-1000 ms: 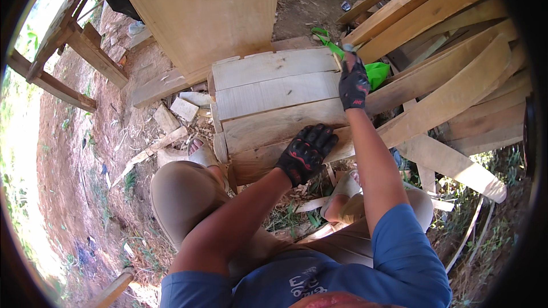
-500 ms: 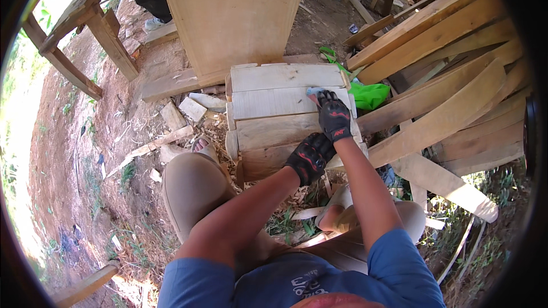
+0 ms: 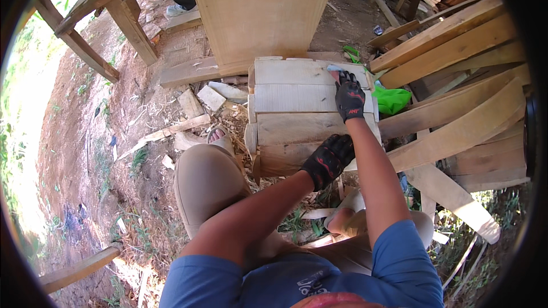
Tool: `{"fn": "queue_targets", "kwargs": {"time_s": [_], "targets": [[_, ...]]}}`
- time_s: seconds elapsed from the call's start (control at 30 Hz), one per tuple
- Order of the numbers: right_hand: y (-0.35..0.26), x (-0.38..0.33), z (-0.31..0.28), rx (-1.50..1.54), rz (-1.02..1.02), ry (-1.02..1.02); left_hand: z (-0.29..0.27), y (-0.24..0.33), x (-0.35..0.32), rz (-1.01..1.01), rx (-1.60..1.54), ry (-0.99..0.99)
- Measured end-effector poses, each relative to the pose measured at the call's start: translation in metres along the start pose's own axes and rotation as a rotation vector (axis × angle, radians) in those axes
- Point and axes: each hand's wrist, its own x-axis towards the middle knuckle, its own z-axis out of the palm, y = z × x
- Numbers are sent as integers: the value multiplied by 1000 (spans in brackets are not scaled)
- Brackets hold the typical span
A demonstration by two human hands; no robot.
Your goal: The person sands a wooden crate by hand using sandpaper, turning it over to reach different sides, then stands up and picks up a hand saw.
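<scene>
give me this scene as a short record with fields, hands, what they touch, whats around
setting: outdoors, bare dirt with wood scraps
left hand: black and red glove, resting on the near edge of the slatted panel
right hand: same glove, pressing a small pale pad near the panel's far right corner
panel: pale boards side by side, lying in front of the knees
behind: upright plywood sheet
right: stacked planks, green bag
left: wooden trestle
</scene>
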Motion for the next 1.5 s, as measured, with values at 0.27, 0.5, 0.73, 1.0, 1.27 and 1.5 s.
{"fn": "queue_targets", "kwargs": {"time_s": [0.27,0.5,0.73,1.0,1.27,1.5], "targets": [[-5,37,9,-3,-35,-10,-12,-7,4,68,-43,75],[-32,30,-37,19,71,-382,-13,-15,-3,24,-45,62],[-25,9,-18,24,-222,-36,-14,-13,-2,18,-74,86],[-46,-1,-41,1,-373,-4,-3,-13,-4,-10,-124,48],[-36,69,-34,215,-269,269,-15,-8,2,21,-102,63],[-83,13,3,-175,-470,288,4,-10,-1,-89,-343,122]]}}
